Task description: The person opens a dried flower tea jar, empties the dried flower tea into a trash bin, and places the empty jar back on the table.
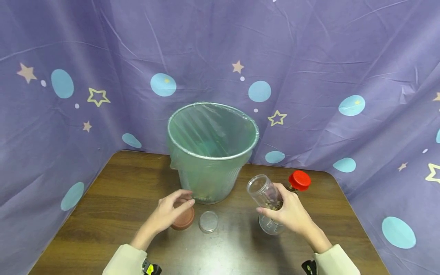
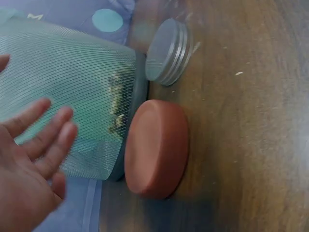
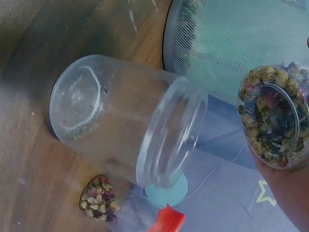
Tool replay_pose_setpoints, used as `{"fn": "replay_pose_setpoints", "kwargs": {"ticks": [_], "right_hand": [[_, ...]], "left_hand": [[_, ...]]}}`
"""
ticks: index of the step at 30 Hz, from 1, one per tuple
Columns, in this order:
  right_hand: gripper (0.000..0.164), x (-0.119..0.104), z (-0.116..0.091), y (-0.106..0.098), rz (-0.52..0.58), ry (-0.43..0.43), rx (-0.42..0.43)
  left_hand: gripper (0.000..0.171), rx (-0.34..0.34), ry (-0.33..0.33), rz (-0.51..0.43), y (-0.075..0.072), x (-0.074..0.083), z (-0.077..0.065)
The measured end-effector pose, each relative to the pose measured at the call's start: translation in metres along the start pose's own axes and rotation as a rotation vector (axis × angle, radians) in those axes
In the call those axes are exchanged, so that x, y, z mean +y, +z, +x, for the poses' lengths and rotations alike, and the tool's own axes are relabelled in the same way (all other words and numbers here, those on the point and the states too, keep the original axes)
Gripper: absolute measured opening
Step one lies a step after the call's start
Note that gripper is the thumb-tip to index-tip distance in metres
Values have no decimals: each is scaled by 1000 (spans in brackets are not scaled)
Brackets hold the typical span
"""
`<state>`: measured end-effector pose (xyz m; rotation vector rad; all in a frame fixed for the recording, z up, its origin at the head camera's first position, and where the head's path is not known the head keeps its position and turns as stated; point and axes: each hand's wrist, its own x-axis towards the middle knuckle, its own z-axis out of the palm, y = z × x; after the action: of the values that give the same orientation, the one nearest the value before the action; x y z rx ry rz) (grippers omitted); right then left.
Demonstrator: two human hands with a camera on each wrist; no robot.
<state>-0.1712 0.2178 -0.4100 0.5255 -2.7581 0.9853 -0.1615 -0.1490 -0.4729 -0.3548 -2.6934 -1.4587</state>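
My right hand point(image 1: 292, 212) grips a clear plastic jar point(image 1: 264, 193), tilted with its open mouth toward the bin. Dried flower buds point(image 3: 268, 111) lie in the bottom of that jar. A second clear jar point(image 3: 125, 116) stands uncapped on the table below it and looks empty in the right wrist view. My left hand point(image 1: 168, 212) hovers with relaxed fingers and holds nothing. Under it lies a round reddish-brown lid point(image 2: 164, 150), partly covered in the head view. A ridged silver lid point(image 1: 208, 221) rests to the right of that one.
A mesh bin point(image 1: 213, 183) lined with a translucent green bag stands at the back middle, some plant bits at its bottom. Behind my right hand is a container of dried flowers point(image 3: 99, 198) with a red lid point(image 1: 300, 180). A purple patterned curtain point(image 1: 206, 49) surrounds the wooden table point(image 1: 137, 175).
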Motion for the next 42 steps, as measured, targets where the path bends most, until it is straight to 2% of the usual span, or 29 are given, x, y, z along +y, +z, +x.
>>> {"fn": "replay_pose_setpoints", "kwargs": {"ticks": [4, 11, 15, 19, 23, 28, 34, 42], "right_hand": [[65, 3, 1, -4, 13, 22, 12], [62, 11, 0, -11, 9, 46, 42], [60, 14, 0, -13, 2, 41, 58], [60, 13, 1, -17, -17, 29, 67], [60, 13, 4, -21, -32, 34, 71], [60, 15, 8, -25, -46, 23, 72], [61, 16, 14, -31, -85, 1, 85], [62, 17, 20, -36, -113, -18, 97]], "left_hand": [[41, -9, -137, -71, -9, -1, 3], [49, 45, -265, -234, -24, 1, 9], [59, 84, -355, -369, -36, 9, 18], [68, 120, -408, -546, -51, 19, 25], [70, 130, -405, -656, -68, 29, 31], [70, 152, -382, -689, -86, 43, 40], [70, 192, -336, -621, -102, 61, 55], [74, 216, -278, -496, -114, 78, 70]]}}
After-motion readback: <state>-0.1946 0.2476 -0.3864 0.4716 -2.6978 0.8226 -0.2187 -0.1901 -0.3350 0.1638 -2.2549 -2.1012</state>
